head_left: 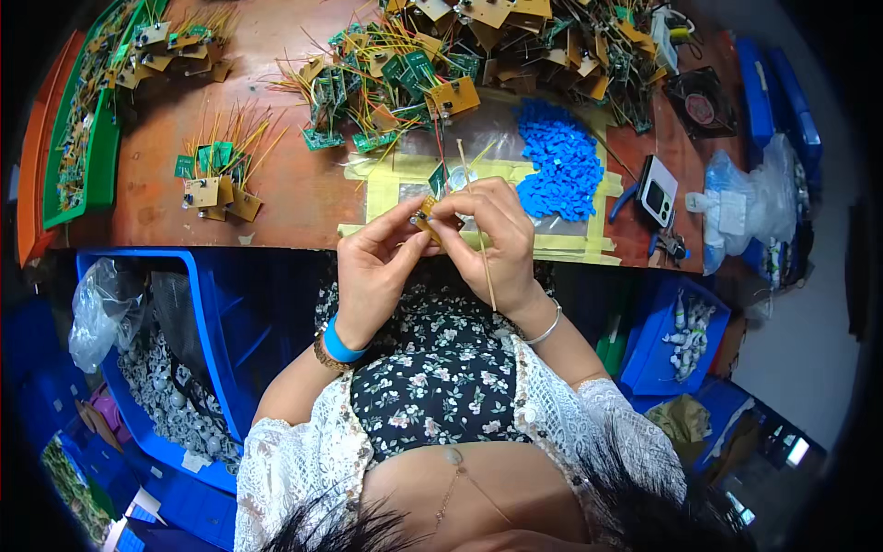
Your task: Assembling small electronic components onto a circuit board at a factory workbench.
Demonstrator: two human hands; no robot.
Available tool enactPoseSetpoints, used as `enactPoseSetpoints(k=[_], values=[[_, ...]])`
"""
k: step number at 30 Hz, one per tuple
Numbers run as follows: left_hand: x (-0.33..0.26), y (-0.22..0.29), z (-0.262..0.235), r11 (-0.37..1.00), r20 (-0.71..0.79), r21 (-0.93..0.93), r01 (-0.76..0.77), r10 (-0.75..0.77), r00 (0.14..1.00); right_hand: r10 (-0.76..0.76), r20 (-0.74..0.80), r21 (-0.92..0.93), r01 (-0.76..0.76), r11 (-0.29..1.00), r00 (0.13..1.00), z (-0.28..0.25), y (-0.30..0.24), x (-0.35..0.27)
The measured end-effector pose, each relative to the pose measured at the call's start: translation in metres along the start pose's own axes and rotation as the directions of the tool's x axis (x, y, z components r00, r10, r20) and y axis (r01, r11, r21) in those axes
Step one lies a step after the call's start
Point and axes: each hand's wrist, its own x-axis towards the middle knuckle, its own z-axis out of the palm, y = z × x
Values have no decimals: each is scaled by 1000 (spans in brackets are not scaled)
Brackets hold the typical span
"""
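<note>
Near the table's front edge, my left hand (pixel 372 276) pinches a small brown circuit board (pixel 429 213) between thumb and fingers. My right hand (pixel 497 230) meets it from the other side, its fingertips closed at the board's edge. A thin wooden stick (pixel 477 230) lies across the right hand, held among its fingers and pointing away from me. Red and yellow wires rise from the board, with a small green board (pixel 438 178) just beyond it. Fingers partly hide the board. A small whitish round dish (pixel 462 177) sits behind my right fingertips.
Heaped wired circuit boards (pixel 405 78) fill the table's back; a smaller cluster (pixel 216 189) lies left. Blue small pieces (pixel 559 166) are piled right, near a phone (pixel 656 191) and pliers (pixel 667 247). A green tray (pixel 103 170) stands far left, a blue bin (pixel 198 304) below.
</note>
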Motion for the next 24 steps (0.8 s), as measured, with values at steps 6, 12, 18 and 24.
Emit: enactPoseSetpoints(k=[6, 12, 18, 24], values=[[0, 1, -3, 998, 1, -52, 42, -42, 999, -7, -24, -22, 6, 1000, 1000, 3, -2, -2], [-1, -1, -4, 998, 8, -62, 30, -29, 1000, -52, -20, -57, 51, 997, 998, 2, -3, -4], [0, 1, -3, 997, 38, -65, 30, -27, 999, -82, -32, -77, 80, 994, 996, 3, -3, -3], [-2, 3, -4, 1000, 24, -11, -5, 5, 1000, -92, -41, -44, 90, 995, 995, 7, -4, -2]])
